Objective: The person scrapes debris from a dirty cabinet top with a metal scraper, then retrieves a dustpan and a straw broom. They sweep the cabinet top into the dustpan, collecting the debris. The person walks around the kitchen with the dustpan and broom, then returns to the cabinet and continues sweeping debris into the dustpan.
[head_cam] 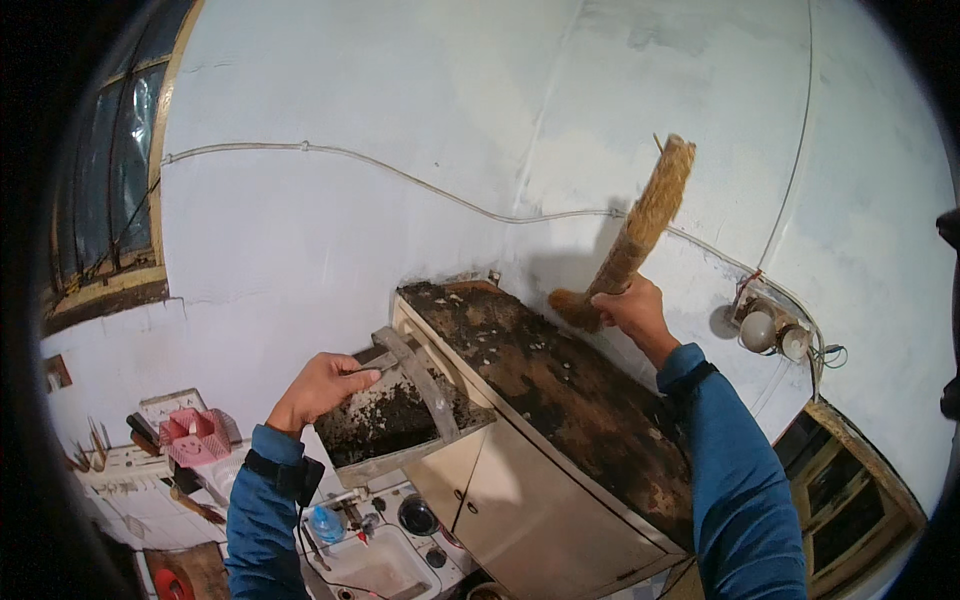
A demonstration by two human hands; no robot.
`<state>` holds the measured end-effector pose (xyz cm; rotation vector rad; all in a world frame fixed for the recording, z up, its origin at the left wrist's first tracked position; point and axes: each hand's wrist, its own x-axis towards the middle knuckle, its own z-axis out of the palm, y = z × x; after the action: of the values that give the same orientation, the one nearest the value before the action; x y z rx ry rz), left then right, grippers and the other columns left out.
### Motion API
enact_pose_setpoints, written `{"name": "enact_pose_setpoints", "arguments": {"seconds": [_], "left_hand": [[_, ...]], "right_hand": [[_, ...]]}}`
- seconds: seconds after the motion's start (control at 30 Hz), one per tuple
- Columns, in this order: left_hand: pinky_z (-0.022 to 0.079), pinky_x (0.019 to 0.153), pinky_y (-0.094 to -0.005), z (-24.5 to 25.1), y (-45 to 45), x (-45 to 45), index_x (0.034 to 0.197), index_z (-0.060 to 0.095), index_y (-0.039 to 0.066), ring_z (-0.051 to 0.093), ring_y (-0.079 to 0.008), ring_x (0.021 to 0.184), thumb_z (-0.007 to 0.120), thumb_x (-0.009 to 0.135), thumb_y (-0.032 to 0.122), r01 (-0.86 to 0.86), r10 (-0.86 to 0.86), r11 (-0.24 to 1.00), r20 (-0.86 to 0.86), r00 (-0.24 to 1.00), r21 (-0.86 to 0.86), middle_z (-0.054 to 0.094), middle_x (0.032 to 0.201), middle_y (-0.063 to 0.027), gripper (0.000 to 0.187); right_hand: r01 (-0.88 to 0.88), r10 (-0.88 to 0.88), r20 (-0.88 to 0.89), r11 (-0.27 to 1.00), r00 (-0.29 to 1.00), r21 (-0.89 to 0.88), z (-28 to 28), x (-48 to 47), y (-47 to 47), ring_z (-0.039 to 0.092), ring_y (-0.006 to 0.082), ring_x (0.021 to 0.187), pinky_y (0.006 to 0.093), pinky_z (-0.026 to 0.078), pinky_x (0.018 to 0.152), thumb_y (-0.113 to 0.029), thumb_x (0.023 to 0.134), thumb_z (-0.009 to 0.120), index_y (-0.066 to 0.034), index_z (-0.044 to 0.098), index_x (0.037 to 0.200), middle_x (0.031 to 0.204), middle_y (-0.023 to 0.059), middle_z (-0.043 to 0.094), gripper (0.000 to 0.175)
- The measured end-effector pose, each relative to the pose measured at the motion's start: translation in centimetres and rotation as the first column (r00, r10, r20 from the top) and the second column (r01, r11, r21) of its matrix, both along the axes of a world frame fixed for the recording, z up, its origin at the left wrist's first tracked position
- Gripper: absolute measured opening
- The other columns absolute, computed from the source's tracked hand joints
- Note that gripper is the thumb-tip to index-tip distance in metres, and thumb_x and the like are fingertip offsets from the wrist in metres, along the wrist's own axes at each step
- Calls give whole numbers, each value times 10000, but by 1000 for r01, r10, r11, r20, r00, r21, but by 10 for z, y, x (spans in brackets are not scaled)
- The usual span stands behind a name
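My right hand [630, 311] grips a short straw hand brush [637, 232], held upright at a tilt over the wall side of a cupboard. Its curved end is just above the back edge of the cupboard's dirty top [540, 390], which is covered with dark grime and pale flakes. My left hand [326, 386] pinches the edge of a metal dustpan [375, 416] with a bent strap handle. Dark loose dirt lies in the pan, which is beside the cupboard's upper edge, over the sink area.
Below left are a white sink [382, 566], a blue plastic bottle [328, 523] and a pink basket [195, 436] on a rack. A lamp fixture with wires [765, 330] juts from the right wall. A cable [420, 180] crosses the wall, and a barred window [112, 180] is at left.
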<state>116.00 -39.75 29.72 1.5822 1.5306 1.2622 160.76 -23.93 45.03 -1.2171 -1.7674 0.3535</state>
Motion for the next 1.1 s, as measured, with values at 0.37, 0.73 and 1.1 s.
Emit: {"name": "enact_pose_setpoints", "arguments": {"seconds": [0.37, 0.73, 1.1], "left_hand": [[380, 562, -294, -7, 22, -19, 785, 722, -6, 433, -69, 641, 834, 932, 346, 46, -46, 999, 10, 999, -3, 513, 657, 59, 397], [381, 559, -287, -4, 28, -23, 802, 752, 21, 440, -54, 632, 825, 948, 286, 56, -56, 998, 26, 998, -10, 565, 682, 74, 311], [358, 560, -317, -2, 25, -21, 787, 718, 5, 394, -84, 635, 830, 938, 374, 59, -59, 998, 7, 998, -9, 494, 650, 44, 414]], "right_hand": [[-116, 110, 118, 992, 987, 46, -17, -36, 9, 709, 161, 621, 297, 600, 537, -55, 853, 815, 47, 705, 987, 771, 89, 725, 201], [-266, 265, -53, 964, 963, -21, 23, -58, -37, 663, 174, 594, 309, 562, 533, -5, 883, 783, 77, 715, 993, 784, 116, 715, 153], [-466, 450, 147, 880, 881, 96, -23, -107, -86, 720, 139, 675, 291, 582, 559, -113, 858, 821, 35, 729, 1058, 867, 101, 756, 265]]}}
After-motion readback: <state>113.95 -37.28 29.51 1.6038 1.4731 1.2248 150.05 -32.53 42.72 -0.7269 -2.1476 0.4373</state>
